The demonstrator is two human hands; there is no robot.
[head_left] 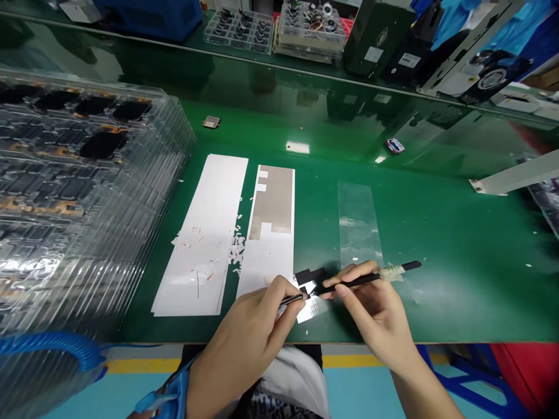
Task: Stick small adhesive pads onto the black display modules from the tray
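Note:
My left hand (262, 323) pinches a small dark-edged part (292, 299) between thumb and forefinger; its exact kind I cannot make out. In my right hand (379, 311) is a pair of black tweezers (358, 281), with yellowish tape wound near its rear end. The tweezers' tip points left and meets or nearly meets the small part. Just beyond the fingertips lies a black strip (309, 276). Under the hands, a pale sheet with fine lines (312, 309) rests near the table's front edge.
White sheets (209, 221) and a sheet with grey-brown stickers (273, 201) lie left of centre, paper scraps (237, 249) between them. A clear film (358, 218) is to the right. Stacked clear trays (87, 192) fill the left side. A shelf (262, 64) spans the back.

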